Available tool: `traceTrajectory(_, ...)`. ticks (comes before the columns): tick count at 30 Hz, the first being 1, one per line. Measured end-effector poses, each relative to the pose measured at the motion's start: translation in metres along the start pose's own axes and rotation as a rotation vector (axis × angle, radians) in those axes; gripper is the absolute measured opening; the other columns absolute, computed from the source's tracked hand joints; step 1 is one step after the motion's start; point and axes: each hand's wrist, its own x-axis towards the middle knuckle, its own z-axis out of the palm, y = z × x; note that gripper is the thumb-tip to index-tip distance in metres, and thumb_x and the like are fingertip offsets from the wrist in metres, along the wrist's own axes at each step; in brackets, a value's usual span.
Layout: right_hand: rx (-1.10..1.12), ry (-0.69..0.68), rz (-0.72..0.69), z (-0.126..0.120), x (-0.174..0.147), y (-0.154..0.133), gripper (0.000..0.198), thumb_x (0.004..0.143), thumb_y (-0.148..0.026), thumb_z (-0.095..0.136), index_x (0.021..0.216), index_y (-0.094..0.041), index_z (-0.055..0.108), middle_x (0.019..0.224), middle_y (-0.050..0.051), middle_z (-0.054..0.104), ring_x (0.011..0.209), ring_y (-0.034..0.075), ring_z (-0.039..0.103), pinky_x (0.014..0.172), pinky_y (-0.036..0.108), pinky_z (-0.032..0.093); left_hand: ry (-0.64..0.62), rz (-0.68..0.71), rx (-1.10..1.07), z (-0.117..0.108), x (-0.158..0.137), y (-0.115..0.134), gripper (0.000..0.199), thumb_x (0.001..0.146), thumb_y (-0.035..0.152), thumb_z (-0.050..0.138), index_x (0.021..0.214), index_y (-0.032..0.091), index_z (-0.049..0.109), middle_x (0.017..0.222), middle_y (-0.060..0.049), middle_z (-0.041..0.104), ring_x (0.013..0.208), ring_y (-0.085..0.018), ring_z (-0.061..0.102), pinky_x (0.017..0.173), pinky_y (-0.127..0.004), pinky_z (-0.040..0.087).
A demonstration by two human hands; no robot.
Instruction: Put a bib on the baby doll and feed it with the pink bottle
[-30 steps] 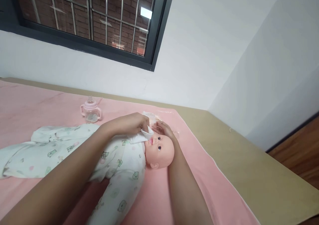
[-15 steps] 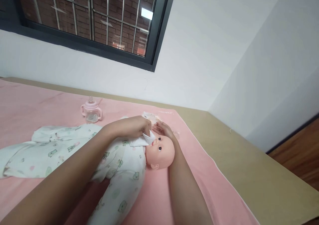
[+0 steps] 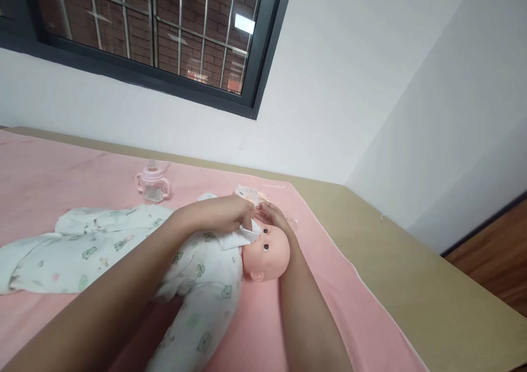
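Note:
A baby doll (image 3: 269, 259) lies on its back in a white sleepsuit (image 3: 206, 289) with a green animal print, its bald head toward the right. My left hand (image 3: 233, 214) is closed around a white cloth (image 3: 247, 234) and presses it against the doll's mouth and nose area. Part of this cloth spreads over the doll's chest. Around the top and far side of the head curves my right arm; my right hand (image 3: 269, 214) lies beside the doll's far cheek with its fingers stretched out. Most of the right palm is hidden.
A pink two-handled baby bottle (image 3: 153, 184) stands behind the doll's legs. Beyond my hands lies a white printed packet (image 3: 249, 192), partly hidden. The pink blanket (image 3: 321, 306) covers much of the wooden surface (image 3: 395, 284), which meets a white wall with a barred window (image 3: 164, 32).
My left hand has shifted slightly right with the cloth, which now covers the doll's mouth. My right hand stays almost still.

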Motion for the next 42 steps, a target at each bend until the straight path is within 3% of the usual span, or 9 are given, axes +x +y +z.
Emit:
traceTrajectory(7,-0.045,-0.042,0.001,0.004,-0.003,-0.009,0.038,0.058,-0.04,0.085,0.074,-0.023,0.055,0.078,-0.001,0.063,0.089,0.02,0.063,0.086,0.036,0.052,-0.03,-0.044,-0.068,0.0,0.001,0.003,0.026,0.066,-0.001,0.048,0.049,0.016,0.038,0.07,-0.003,0.047,0.056,-0.013,0.041,0.052,-0.028,0.024)
traceTrajectory(11,-0.048,-0.023,-0.032,0.007,-0.014,-0.013,0.038,0.059,-0.041,0.083,0.08,-0.023,0.058,0.083,0.0,0.065,0.093,0.021,0.063,0.088,0.037,0.051,0.004,-0.037,-0.054,-0.004,-0.001,0.003,0.023,0.068,0.0,0.047,0.053,0.017,0.051,0.074,-0.004,0.051,0.06,-0.015,0.046,0.054,-0.027,0.027)
traceTrajectory(15,-0.024,0.025,-0.056,0.011,-0.031,-0.015,0.039,0.061,-0.046,0.081,0.084,-0.023,0.06,0.089,0.002,0.066,0.098,0.023,0.063,0.089,0.038,0.051,0.09,-0.101,0.006,-0.008,0.0,0.004,0.031,0.065,-0.001,0.043,0.069,0.017,0.068,0.078,-0.004,0.057,0.064,-0.015,0.052,0.057,-0.025,0.031)
traceTrajectory(20,-0.084,0.04,-0.109,0.018,-0.051,-0.023,0.043,0.057,-0.042,0.085,0.089,-0.023,0.064,0.099,0.005,0.069,0.109,0.027,0.06,0.095,0.039,0.05,0.123,-0.118,0.05,-0.004,0.005,0.002,0.039,0.065,-0.001,0.043,0.078,0.017,0.074,0.081,-0.005,0.062,0.068,-0.016,0.056,0.06,-0.025,0.033)
traceTrajectory(23,-0.109,0.024,-0.121,0.021,-0.057,-0.028,0.038,0.063,-0.044,0.082,0.089,-0.024,0.065,0.105,0.005,0.069,0.112,0.026,0.06,0.097,0.038,0.05,0.118,-0.117,0.041,0.0,0.007,0.001,0.038,0.066,0.0,0.044,0.079,0.017,0.075,0.08,-0.005,0.062,0.068,-0.016,0.057,0.061,-0.025,0.034)
traceTrajectory(36,-0.015,0.084,-0.06,0.008,-0.036,-0.007,0.042,0.065,-0.051,0.079,0.093,-0.023,0.064,0.097,0.005,0.069,0.101,0.025,0.063,0.087,0.037,0.052,0.084,-0.136,0.016,-0.004,0.001,-0.006,0.04,0.063,-0.004,0.044,0.078,0.018,0.074,0.088,-0.005,0.064,0.074,-0.017,0.06,0.063,-0.025,0.036)
traceTrajectory(42,-0.081,0.069,-0.003,0.001,-0.024,-0.008,0.039,0.064,-0.046,0.081,0.09,-0.023,0.063,0.091,0.003,0.069,0.1,0.023,0.062,0.09,0.036,0.051,0.041,-0.102,0.01,-0.002,0.001,-0.004,0.039,0.066,-0.001,0.045,0.08,0.02,0.075,0.088,-0.004,0.063,0.076,-0.018,0.06,0.066,-0.024,0.038)
